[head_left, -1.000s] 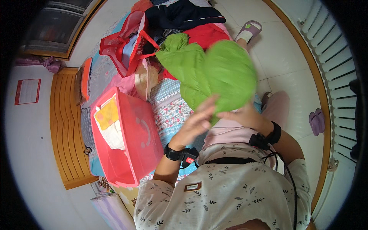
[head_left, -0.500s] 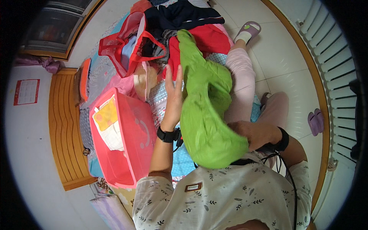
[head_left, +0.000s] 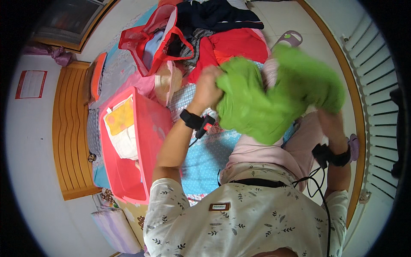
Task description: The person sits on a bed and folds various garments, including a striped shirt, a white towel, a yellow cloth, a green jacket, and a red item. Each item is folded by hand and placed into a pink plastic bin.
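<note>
A bright green garment (head_left: 261, 103) is stretched in the air across my lap, its right part smeared by motion. My left hand (head_left: 207, 89) is closed on its left edge. On the other side, my right hand (head_left: 330, 118) goes under the green cloth; only the part near the wrist shows and its fingers are hidden. Below and behind the garment are my legs in pale pink trousers (head_left: 252, 150). A red garment (head_left: 214, 47) lies spread on the bed just beyond my left hand.
A pink plastic bin (head_left: 156, 124) stands at my left with folded white and yellow cloth (head_left: 122, 128) inside. Farther off are a red mesh bag (head_left: 141, 40), a straw hat (head_left: 165, 81) and dark clothes (head_left: 214, 17). A black cable (head_left: 319, 188) hangs by my right arm.
The green garment has swung up and to the right, now stretched sideways. My left hand has gone from open beside it to closed on its edge. My right hand has moved right.
</note>
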### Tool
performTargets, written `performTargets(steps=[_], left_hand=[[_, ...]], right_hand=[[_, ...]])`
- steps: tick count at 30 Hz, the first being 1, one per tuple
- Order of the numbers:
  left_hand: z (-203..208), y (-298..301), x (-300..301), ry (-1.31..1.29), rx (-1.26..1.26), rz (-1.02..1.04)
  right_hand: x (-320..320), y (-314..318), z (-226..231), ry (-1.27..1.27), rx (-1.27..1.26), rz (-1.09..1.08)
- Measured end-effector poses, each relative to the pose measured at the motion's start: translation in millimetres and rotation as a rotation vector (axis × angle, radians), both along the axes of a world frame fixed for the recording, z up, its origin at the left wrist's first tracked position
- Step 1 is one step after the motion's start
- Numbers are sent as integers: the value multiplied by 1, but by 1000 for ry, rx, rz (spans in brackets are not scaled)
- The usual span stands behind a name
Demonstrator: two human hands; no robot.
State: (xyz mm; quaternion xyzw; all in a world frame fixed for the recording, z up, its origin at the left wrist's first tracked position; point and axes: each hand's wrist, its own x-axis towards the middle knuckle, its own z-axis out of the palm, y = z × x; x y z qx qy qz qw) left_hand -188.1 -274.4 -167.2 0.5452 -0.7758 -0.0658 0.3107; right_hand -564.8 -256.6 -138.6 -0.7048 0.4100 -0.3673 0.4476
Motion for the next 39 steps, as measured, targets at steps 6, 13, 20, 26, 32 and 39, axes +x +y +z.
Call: performTargets(steps=[6,13,20,26,32,39], left_hand=[[84,-14,21,492,-478,270],[57,47,23,359,-534,271],[-44,167,52,-67,751,130],[-48,169,51,2,505,282],[-38,120,-3,86,336,39],[-69,151,-20,158,909,-278]], right_hand=[[-21,-43,53,-908,-169,-42],[-37,3,46,588,-772,-272],[16,31,-14,72,203,1147],[43,42,-30,533,80,1219],[54,40,-20,273,119,1190],[58,13,-7,231,328,886]])
